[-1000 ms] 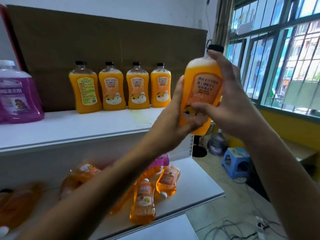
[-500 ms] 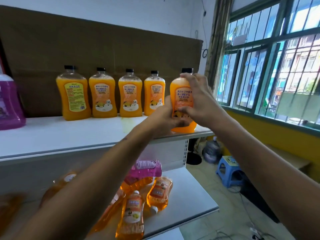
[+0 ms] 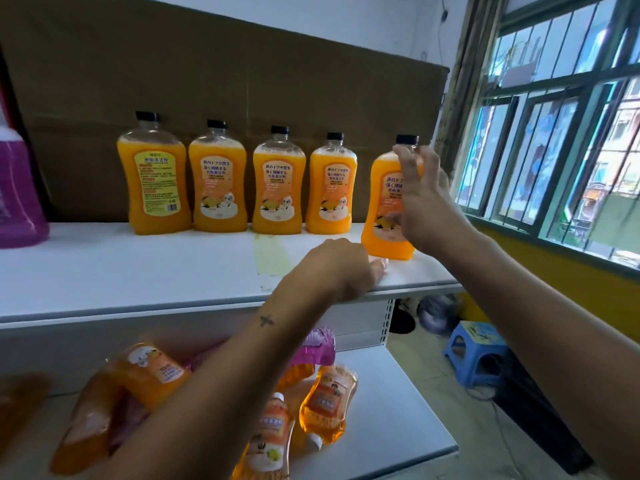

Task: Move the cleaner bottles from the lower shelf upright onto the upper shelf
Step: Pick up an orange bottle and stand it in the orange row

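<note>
Several orange cleaner bottles with black caps stand upright in a row at the back of the white upper shelf (image 3: 138, 268), the leftmost (image 3: 154, 178) showing its back label. A further orange bottle (image 3: 382, 209) stands upright nearer the shelf's right front corner. My right hand (image 3: 426, 209) is spread in front of it, fingers apart, fingertips by the cap. My left hand (image 3: 341, 268) rests on the shelf edge just left of that bottle's base, holding nothing. On the lower shelf (image 3: 398, 410) several orange bottles (image 3: 329, 403) and a pink one (image 3: 317, 348) lie on their sides, partly hidden by my left forearm.
A large purple bottle (image 3: 17, 192) stands at the upper shelf's far left. Brown cardboard (image 3: 207, 64) backs the shelf. To the right are barred windows (image 3: 571, 133), a yellow wall, a blue stool (image 3: 474, 351) and cables on the floor.
The orange bottle held in both hands went down and away onto the upper shelf. My left hand has come off it onto the shelf and my right hand's fingers have spread.
</note>
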### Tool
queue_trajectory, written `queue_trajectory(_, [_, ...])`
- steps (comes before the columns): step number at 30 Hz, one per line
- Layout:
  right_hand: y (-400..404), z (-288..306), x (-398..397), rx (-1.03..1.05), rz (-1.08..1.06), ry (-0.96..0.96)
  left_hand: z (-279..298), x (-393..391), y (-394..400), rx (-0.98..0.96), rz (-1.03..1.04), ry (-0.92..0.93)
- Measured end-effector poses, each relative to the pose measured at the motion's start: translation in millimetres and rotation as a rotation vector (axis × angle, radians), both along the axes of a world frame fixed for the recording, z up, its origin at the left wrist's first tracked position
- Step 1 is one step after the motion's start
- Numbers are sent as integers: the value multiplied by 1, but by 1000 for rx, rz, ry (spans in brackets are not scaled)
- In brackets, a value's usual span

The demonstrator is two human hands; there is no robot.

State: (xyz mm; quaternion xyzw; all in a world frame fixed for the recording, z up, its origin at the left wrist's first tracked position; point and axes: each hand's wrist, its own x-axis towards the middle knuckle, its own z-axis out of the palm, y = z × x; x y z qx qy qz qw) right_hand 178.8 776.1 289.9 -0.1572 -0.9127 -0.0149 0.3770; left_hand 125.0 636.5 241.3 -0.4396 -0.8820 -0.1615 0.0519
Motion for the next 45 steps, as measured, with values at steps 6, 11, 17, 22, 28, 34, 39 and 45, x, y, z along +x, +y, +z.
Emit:
queue_trajectory(6, [29, -8, -41, -21, 32, 38, 0, 4, -2, -8, 12, 27])
queue_trajectory(11, [54, -10, -63, -30, 104, 23, 3, 7, -2, -56, 38, 37])
queue_trajectory(17, [69, -10, -90, -54, 95, 32, 5, 7, -2, -57, 42, 66])
queue_trajectory(22, [85, -13, -104, -56, 150, 32, 6, 9, -1, -54, 49, 59])
queue_trajectory(28, [102, -18, -111, -40, 232, 76, 7, 9, -1, -36, 48, 66])
queue_trajectory(34, [93, -16, -101, -112, 261, 63, 10, 5, -1, 32, 30, 58])
queue_trajectory(39, [84, -26, -80, -188, 172, -181, 12, 3, -3, 58, -10, 51])
queue_trajectory(45, [70, -38, -44, -161, 117, -383, 12, 13, -15, 118, -81, 89])
